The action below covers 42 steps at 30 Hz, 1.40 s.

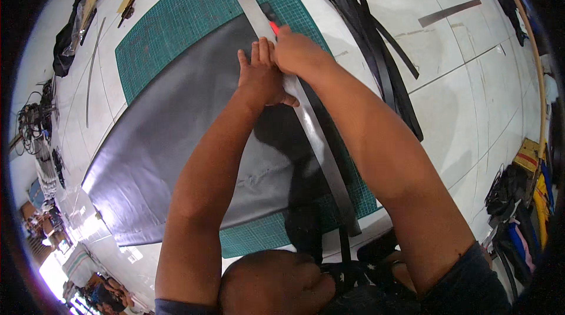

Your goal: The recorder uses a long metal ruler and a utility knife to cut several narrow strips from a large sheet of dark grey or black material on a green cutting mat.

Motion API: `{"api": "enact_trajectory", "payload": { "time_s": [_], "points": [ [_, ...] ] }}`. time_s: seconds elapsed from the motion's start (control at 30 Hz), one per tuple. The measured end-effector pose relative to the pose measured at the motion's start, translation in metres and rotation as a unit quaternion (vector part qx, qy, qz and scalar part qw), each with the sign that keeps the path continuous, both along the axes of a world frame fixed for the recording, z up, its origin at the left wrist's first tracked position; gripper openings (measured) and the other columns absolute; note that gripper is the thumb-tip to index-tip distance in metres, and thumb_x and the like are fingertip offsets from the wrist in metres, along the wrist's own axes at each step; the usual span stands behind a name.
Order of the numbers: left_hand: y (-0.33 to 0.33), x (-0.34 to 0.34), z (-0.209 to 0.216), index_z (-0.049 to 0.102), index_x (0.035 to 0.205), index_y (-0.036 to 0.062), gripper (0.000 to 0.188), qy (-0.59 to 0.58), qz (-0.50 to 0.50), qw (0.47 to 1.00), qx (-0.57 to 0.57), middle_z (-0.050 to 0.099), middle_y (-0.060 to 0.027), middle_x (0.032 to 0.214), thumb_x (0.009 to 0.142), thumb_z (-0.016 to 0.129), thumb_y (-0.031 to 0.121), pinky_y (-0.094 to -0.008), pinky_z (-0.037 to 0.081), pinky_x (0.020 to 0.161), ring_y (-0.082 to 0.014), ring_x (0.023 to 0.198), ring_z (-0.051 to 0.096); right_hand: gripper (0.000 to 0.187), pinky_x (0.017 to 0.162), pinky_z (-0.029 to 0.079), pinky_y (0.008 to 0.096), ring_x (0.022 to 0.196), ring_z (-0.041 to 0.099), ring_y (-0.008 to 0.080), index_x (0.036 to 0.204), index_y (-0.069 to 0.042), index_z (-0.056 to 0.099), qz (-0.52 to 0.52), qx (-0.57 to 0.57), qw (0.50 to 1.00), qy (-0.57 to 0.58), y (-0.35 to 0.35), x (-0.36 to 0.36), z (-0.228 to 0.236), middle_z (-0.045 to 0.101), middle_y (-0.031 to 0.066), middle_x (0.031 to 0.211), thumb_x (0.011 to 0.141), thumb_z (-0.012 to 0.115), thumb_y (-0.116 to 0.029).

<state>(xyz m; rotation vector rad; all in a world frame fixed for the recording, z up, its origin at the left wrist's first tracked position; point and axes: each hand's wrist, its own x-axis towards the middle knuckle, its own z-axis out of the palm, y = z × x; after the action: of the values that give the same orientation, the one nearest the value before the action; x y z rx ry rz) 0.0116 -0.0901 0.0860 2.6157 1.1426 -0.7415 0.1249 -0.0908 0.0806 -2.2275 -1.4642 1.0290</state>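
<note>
A large sheet of black leather-like material (176, 127) lies over a green gridded cutting mat (170, 41). Across its right side runs a long metal ruler (315, 135), slanting from the far edge toward me. My left hand (261, 80) presses down flat with fingers spread, partly on the sheet and partly on the ruler. Close beside it, my right hand (300, 53) is closed around a red cutter knife (274, 28) at the ruler's edge. Most of the knife is hidden by my fingers, and its blade does not show. Narrow black material shows right of the ruler.
Several long black strips (376, 38) lie bundled on the white tiled floor (444, 103) to the right. Farther off is a flat grey strip (450, 12). Tangled cables (35, 118) sit at the far left; bags and coloured cloth (521, 215) are heaped at the right.
</note>
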Motion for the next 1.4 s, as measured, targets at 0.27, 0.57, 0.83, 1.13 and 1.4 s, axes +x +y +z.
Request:
{"api": "enact_trajectory", "payload": {
  "time_s": [0.27, 0.57, 0.83, 1.13, 1.4],
  "points": [
    [0.001, 0.004, -0.011, 0.01, 0.152, -0.0067, 0.153, -0.007, 0.024, 0.999, 0.035, 0.011, -0.0265, 0.159, 0.044, 0.086, 0.071, -0.0646, 0.014, 0.116, -0.0382, 0.149, 0.013, 0.038, 0.078, 0.049, 0.059, 0.088, 0.063, 0.0507, 0.116, 0.001, 0.038, 0.025, -0.089, 0.996, 0.004, -0.183, 0.001, 0.013, 0.064, 0.0317, 0.09, 0.089, 0.059, -0.015],
    [0.003, 0.001, -0.017, 0.013, 0.151, -0.0064, 0.155, -0.038, 0.013, 0.998, 0.053, 0.014, -0.0278, 0.159, 0.041, 0.085, 0.075, -0.0667, 0.016, 0.114, -0.0403, 0.148, 0.017, 0.031, 0.077, 0.051, 0.0565, 0.086, 0.066, 0.0466, 0.117, 0.002, 0.039, 0.02, -0.347, 0.937, 0.023, -0.379, -0.007, 0.063, 0.065, 0.0297, 0.09, 0.095, 0.052, -0.014],
    [0.009, 0.001, -0.016, 0.011, 0.152, -0.0063, 0.156, -0.001, 0.006, 0.998, 0.066, 0.013, -0.0273, 0.159, 0.041, 0.082, 0.077, -0.067, 0.014, 0.114, -0.04, 0.149, 0.014, 0.024, 0.074, 0.051, 0.0553, 0.084, 0.066, 0.0455, 0.11, 0.002, 0.039, 0.067, -0.324, 0.944, 0.0, -0.366, 0.006, 0.103, 0.065, 0.0277, 0.087, 0.095, 0.05, -0.014],
    [0.0, 0.012, 0.0, 0.008, 0.152, -0.0079, 0.151, 0.067, 0.035, 0.997, 0.009, 0.011, -0.026, 0.16, 0.048, 0.084, 0.071, -0.0593, 0.011, 0.118, -0.0377, 0.15, 0.014, 0.028, 0.067, 0.046, 0.0584, 0.076, 0.062, 0.05, 0.112, -0.003, 0.039, 0.023, -0.024, 0.998, -0.047, -0.174, 0.037, 0.034, 0.062, 0.0305, 0.08, 0.095, 0.052, -0.02],
    [0.004, 0.011, 0.005, 0.011, 0.154, -0.0032, 0.147, 0.047, 0.026, 0.998, 0.02, 0.013, -0.0237, 0.16, 0.049, 0.084, 0.068, -0.0606, 0.014, 0.117, -0.0379, 0.149, 0.015, 0.045, 0.091, 0.049, 0.0521, 0.103, 0.064, 0.047, 0.12, 0.008, 0.044, -0.015, 0.01, 0.998, -0.052, 0.025, 0.001, 0.008, 0.064, 0.0343, 0.106, 0.09, 0.055, -0.024]
  ]
}}
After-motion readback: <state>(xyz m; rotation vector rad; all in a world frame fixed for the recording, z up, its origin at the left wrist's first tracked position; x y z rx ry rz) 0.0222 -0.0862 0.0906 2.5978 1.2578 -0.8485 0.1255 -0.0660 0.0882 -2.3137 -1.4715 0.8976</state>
